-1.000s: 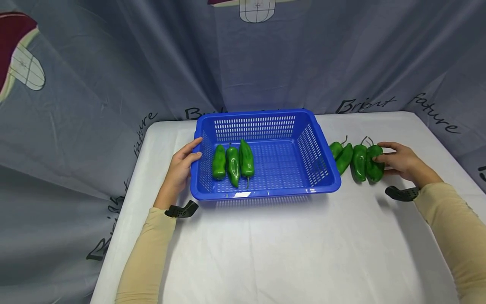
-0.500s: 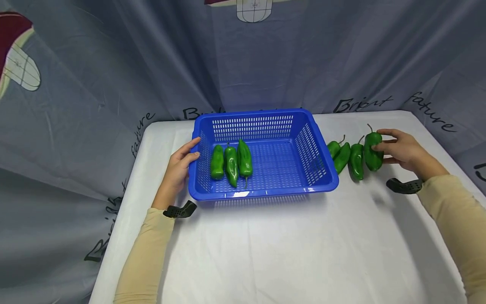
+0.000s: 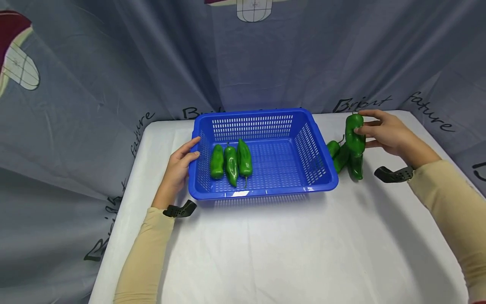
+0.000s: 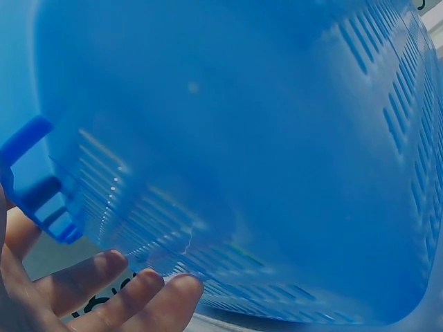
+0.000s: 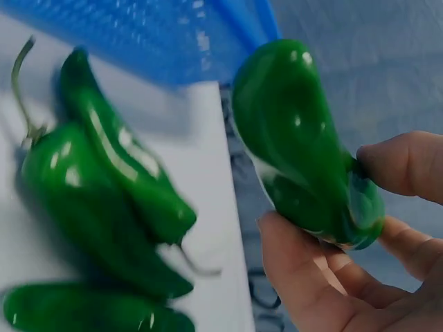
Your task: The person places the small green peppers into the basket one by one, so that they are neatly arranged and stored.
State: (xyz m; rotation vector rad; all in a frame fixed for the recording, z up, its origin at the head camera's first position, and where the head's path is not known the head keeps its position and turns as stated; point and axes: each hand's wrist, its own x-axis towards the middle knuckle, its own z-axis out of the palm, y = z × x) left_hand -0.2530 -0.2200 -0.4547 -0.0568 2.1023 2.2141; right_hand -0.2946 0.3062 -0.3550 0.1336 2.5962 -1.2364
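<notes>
A blue plastic basket [image 3: 262, 195] with slotted walls holds three green peppers, including a middle one [image 3: 231, 164], in its left half. My left hand [image 3: 177, 171] grips the basket's left rim; the left wrist view shows fingertips [image 4: 173, 294] against its slotted outside. Between the thumb and fingers of my right hand [image 3: 387, 133] is a glossy green pepper [image 3: 355, 135], raised above the table right of the basket. Below it lie three more green peppers, such as a long one [image 5: 121, 152] with a stem and a broader one [image 5: 83, 200]; the held pepper partly covers them in the head view.
A white cloth covers the table [image 3: 265, 253]. Grey curtain fabric [image 3: 163, 55] with printed lettering surrounds its back and sides. The peppers on the table lie close against the basket's right side.
My right hand has lifted the rightmost pepper off the table and carried it up and left, over the other peppers. The left hand stays on the basket rim.
</notes>
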